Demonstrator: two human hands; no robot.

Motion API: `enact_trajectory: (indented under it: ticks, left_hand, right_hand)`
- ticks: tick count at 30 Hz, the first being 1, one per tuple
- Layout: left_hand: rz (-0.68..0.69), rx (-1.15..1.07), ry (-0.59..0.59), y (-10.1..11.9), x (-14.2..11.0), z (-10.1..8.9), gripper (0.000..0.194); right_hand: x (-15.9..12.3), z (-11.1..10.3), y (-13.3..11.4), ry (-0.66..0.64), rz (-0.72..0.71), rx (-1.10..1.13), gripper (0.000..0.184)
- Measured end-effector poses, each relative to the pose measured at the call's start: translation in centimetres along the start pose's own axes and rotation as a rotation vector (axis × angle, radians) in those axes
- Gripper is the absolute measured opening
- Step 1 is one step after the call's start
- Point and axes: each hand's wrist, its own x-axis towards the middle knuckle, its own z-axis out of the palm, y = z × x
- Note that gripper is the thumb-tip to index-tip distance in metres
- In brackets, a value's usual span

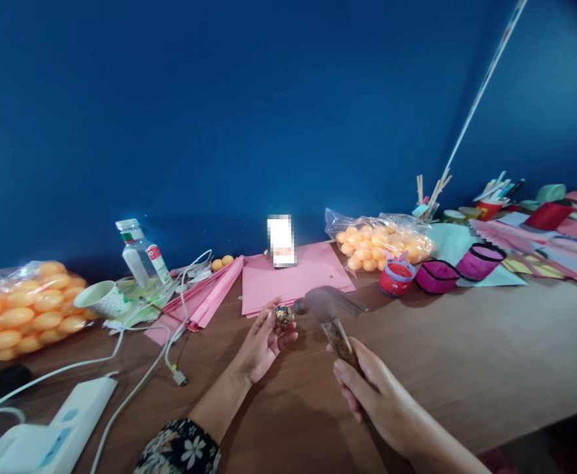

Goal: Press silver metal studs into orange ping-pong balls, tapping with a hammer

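My left hand pinches a small round speckled ball between thumb and fingertips, just above the brown table. My right hand is wrapped round the wooden handle of a hammer. The hammer's grey metal head is motion-blurred and hangs right beside the ball, to its right. Both hands are over the table's middle, in front of a stack of pink paper.
Bags of orange balls lie at far left and back centre. A paper cup, plastic bottle, white cables and power strip are at left. Small paper baskets and craft supplies crowd the right.
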Motion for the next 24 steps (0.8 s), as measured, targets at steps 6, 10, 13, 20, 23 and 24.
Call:
enact_trajectory:
  ticks: [6,10,13,20,23,24]
  left_hand:
    - [-0.019,0.014,0.028,-0.40,0.19,-0.08,0.028]
    - [-0.010,0.006,0.052,-0.38,0.07,-0.15,0.021]
    - [-0.011,-0.004,0.073,-0.39,0.04,-0.19,0.017]
    - [0.008,-0.013,0.088,-0.69,0.40,-0.50,0.018]
    - [0.025,-0.030,0.094,-0.63,0.48,-0.53,0.014]
    - [0.023,-0.034,0.089,-0.57,0.46,-0.47,0.015]
  right_hand:
    - [0.17,0.42,0.30,-0.017,0.012,0.024,0.021]
    - [0.13,0.25,0.07,-0.005,0.015,0.044,0.023]
    - [0.02,0.18,0.01,-0.003,0.003,0.047,0.023]
    - [-0.06,0.38,0.11,-0.010,0.009,0.024,0.021]
    - [-0.27,0.35,0.13,-0.004,0.002,0.013,0.020]
    - [-0.32,0.36,0.18,-0.007,0.002,0.014,0.020]
